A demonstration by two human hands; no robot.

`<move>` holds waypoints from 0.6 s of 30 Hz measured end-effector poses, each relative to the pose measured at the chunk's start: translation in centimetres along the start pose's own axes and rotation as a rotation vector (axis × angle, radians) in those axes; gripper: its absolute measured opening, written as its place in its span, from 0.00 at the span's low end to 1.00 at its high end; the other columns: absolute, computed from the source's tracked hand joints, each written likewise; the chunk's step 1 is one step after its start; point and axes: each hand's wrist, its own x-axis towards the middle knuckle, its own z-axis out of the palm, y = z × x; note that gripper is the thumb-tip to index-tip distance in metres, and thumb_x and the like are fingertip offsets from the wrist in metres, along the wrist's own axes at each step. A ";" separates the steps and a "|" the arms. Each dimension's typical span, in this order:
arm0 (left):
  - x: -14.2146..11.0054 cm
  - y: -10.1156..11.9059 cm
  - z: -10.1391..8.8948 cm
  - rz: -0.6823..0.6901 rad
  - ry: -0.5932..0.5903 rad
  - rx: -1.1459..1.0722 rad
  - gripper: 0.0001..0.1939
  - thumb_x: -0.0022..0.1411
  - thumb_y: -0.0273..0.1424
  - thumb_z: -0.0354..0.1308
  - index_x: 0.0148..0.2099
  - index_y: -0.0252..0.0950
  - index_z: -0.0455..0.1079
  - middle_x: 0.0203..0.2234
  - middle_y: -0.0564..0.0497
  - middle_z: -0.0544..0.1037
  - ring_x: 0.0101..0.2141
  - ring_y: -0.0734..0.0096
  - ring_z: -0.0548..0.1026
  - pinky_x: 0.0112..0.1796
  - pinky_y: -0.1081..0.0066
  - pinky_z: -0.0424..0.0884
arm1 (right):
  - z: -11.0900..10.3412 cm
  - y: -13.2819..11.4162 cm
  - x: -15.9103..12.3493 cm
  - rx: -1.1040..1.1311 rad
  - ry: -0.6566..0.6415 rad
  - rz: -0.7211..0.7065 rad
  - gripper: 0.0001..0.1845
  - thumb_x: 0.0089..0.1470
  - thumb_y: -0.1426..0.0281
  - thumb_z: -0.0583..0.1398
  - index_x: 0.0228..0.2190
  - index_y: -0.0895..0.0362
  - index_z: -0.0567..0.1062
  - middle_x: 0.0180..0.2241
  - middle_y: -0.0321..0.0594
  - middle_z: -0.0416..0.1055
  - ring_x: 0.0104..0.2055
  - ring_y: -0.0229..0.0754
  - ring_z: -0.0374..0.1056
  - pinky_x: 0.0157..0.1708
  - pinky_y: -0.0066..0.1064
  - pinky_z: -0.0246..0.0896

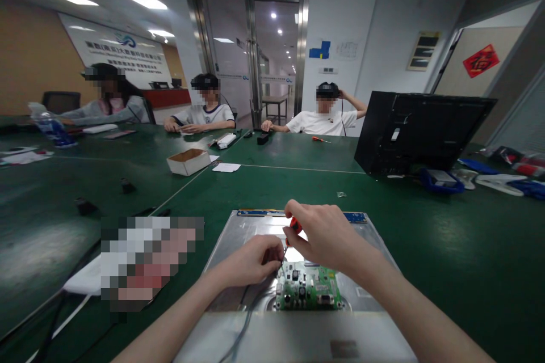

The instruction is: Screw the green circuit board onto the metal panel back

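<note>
The board [309, 288] lies exposed on the metal panel [234, 238], work seemingly underway at its far left corner; what is fastened or left there cannot be told. The right hand [327, 232] grips a screwdriver [296, 225]; the left hand [255, 261] curls by its tip, any hold unclear. Beyond stands a monitor [421, 130].
</note>
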 end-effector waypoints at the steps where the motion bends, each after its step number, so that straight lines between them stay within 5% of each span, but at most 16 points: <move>1: 0.0 0.0 0.0 0.005 0.002 -0.006 0.05 0.54 0.25 0.53 0.35 0.34 0.67 0.25 0.54 0.69 0.26 0.71 0.66 0.28 0.73 0.61 | 0.0 0.0 0.0 0.011 0.012 -0.007 0.07 0.54 0.68 0.56 0.36 0.55 0.66 0.31 0.36 0.75 0.26 0.37 0.67 0.22 0.30 0.40; 18: -0.1 -0.3 0.2 0.007 0.018 -0.009 0.05 0.54 0.26 0.52 0.36 0.34 0.67 0.26 0.53 0.69 0.27 0.71 0.67 0.28 0.72 0.62 | 0.1 -0.1 0.0 0.038 -0.003 -0.016 0.12 0.53 0.66 0.57 0.39 0.55 0.65 0.33 0.37 0.76 0.28 0.40 0.70 0.23 0.29 0.42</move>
